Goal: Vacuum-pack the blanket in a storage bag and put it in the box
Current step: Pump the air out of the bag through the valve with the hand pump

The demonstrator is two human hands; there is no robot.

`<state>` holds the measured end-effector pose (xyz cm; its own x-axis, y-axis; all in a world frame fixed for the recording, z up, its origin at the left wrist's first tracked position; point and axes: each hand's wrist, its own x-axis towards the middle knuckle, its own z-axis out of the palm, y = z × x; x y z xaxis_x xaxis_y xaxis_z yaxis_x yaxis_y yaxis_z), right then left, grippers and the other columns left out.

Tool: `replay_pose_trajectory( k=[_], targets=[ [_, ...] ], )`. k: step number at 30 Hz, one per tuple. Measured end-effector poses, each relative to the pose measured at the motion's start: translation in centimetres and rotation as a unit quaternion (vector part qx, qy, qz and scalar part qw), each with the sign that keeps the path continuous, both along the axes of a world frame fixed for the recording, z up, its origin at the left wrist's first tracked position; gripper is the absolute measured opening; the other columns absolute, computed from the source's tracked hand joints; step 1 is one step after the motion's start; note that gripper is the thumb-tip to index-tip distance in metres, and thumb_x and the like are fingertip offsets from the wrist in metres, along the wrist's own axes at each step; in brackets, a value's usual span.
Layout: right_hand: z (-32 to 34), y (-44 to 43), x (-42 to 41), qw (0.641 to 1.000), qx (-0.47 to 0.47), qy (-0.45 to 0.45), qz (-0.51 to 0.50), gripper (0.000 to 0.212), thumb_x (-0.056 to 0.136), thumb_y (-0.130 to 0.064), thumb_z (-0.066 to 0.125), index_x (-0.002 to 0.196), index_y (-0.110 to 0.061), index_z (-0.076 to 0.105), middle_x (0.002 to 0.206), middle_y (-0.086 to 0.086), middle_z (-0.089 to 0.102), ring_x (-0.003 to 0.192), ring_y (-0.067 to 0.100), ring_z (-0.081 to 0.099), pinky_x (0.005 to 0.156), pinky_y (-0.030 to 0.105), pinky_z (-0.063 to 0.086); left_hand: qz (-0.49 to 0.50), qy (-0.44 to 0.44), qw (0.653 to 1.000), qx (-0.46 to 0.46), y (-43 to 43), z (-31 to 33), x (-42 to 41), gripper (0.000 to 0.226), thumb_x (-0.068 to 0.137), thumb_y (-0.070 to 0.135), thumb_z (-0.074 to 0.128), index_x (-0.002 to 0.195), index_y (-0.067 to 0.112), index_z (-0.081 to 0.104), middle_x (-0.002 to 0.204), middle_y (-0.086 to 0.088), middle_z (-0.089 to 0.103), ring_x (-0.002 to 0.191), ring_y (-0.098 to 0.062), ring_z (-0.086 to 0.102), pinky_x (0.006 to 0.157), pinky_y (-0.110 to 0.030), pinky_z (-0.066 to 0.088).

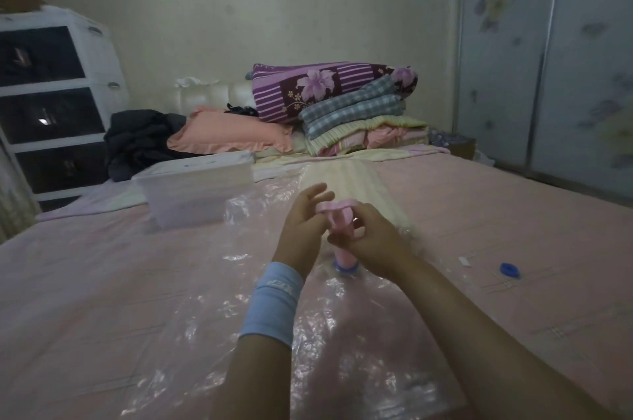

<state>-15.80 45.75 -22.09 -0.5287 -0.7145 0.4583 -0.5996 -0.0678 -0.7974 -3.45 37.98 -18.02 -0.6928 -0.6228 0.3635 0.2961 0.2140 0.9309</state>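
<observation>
Storage bag (171, 299): pumping it flat round the blanket (342, 176) (left hand (301, 224), right hand (370, 238), each grip closed on the pump (339, 217)), not boxing yet.

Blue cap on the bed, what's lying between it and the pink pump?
Head view: a small white piece on the sheet near the blue cap, and the right hand gripping the pink pump.
</observation>
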Motion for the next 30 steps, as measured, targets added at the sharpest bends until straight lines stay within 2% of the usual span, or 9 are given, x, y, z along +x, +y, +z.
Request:
replay_pose_trajectory(
  k=[2, 6, 10, 14, 19, 22, 25, 27, 30],
  targets=[
    [0.5, 1.2, -0.6, 1.0, 0.008, -0.008, 0.011, 0.074, 0.077, -0.046, 0.079, 0.141, -0.045, 0.041, 0.133, -0.011, 0.06, 0.114, 0.012, 0.061, 0.096, 0.042, 0.055, -0.04, -0.026, 0.999, -0.01, 0.1, -0.7, -1.0, 0.055, 0.061, 0.007, 0.052, 0.114, 0.016, 0.06, 0.117, -0.011, 0.065, 0.11, -0.025, 0.062, 0.086, -0.03, 0.054],
    [1.4, 3.7, -1.7, 0.999, 0.029, -0.032, -0.005, 0.088, 0.079, -0.056, 0.073, 0.148, -0.055, 0.019, 0.131, -0.003, 0.061, 0.111, 0.016, 0.065, 0.091, 0.041, 0.059, -0.055, -0.089, 0.982, -0.157, 0.1, -2.2, -2.9, 0.046, 0.074, 0.004, 0.062, 0.114, 0.026, 0.064, 0.107, 0.004, 0.07, 0.103, -0.013, 0.064, 0.084, -0.019, 0.053],
    [2.0, 5.2, -2.3, 0.977, -0.025, 0.137, -0.159, 0.061, 0.089, -0.05, 0.066, 0.145, -0.04, 0.041, 0.109, -0.009, 0.059, 0.091, 0.007, 0.059, 0.074, 0.028, 0.054, 0.0, -0.118, 0.971, -0.207, 0.3, -2.6, -5.2, 0.038, 0.069, 0.028, 0.08, 0.105, 0.038, 0.07, 0.092, 0.016, 0.073, 0.094, -0.008, 0.066, 0.084, -0.029, 0.055],
    [2.2, 5.6, -2.6, 0.965, -0.039, 0.204, -0.162, 0.023, 0.097, -0.027, 0.059, 0.116, -0.024, 0.07, 0.099, -0.006, 0.054, 0.08, 0.008, 0.054, 0.072, 0.032, 0.05, 0.037, -0.127, 0.961, -0.242, 1.1, -2.7, -6.7, 0.04, 0.066, 0.039, 0.076, 0.106, 0.04, 0.069, 0.087, 0.013, 0.071, 0.084, -0.009, 0.065, 0.081, -0.028, 0.053],
    [4.6, 5.7, -2.2, 0.956, -0.056, 0.254, -0.139, 0.03, 0.097, -0.031, 0.045, 0.111, -0.022, 0.07, 0.106, -0.002, 0.06, 0.094, 0.016, 0.061, 0.08, 0.042, 0.054, 0.056, -0.104, 0.969, -0.215, 0.8, -3.7, -6.7, 0.043, 0.07, 0.027, 0.077, 0.105, 0.049, 0.064, 0.091, 0.018, 0.07, 0.087, -0.01, 0.064, 0.085, -0.032, 0.053],
    [8.7, 6.5, -1.4, 0.924, -0.179, 0.294, -0.167, 0.027, 0.1, -0.023, 0.046, 0.11, -0.018, 0.07, 0.104, 0.0, 0.062, 0.09, 0.012, 0.058, 0.075, 0.027, 0.052, 0.052, -0.083, 0.975, -0.199, 0.1, -4.0, -6.4, 0.05, 0.07, 0.025, 0.08, 0.103, 0.057, 0.059, 0.099, 0.019, 0.069, 0.094, -0.01, 0.063, 0.09, -0.034, 0.051],
    [10.0, 6.5, -0.4, 0.88, -0.252, 0.339, -0.217, 0.025, 0.101, -0.017, 0.047, 0.11, -0.013, 0.07, 0.102, 0.001, 0.06, 0.085, 0.011, 0.055, 0.069, 0.018, 0.046, 0.031, -0.086, 0.975, -0.201, -0.6, -4.3, -6.4, 0.05, 0.071, 0.026, 0.08, 0.109, 0.051, 0.06, 0.104, 0.017, 0.069, 0.096, -0.009, 0.063, 0.093, -0.035, 0.051],
    [8.1, 5.4, -0.2, 0.891, -0.203, 0.348, -0.208, 0.031, 0.1, -0.02, 0.043, 0.116, -0.014, 0.069, 0.108, 0.001, 0.06, 0.093, 0.015, 0.058, 0.071, 0.022, 0.049, 0.021, -0.084, 0.978, -0.192, -0.7, -4.6, -6.1, 0.049, 0.069, 0.029, 0.078, 0.11, 0.048, 0.062, 0.104, 0.016, 0.069, 0.097, -0.008, 0.063, 0.092, -0.032, 0.051],
    [3.5, 3.9, -0.4, 0.94, -0.004, 0.314, -0.137, 0.042, 0.092, -0.029, 0.037, 0.123, -0.025, 0.066, 0.118, -0.004, 0.055, 0.105, 0.019, 0.056, 0.079, 0.034, 0.051, 0.013, -0.082, 0.982, -0.171, -0.7, -4.9, -5.7, 0.033, 0.071, 0.03, 0.072, 0.1, 0.044, 0.065, 0.094, 0.008, 0.072, 0.089, -0.009, 0.064, 0.085, -0.027, 0.053]
  ],
)
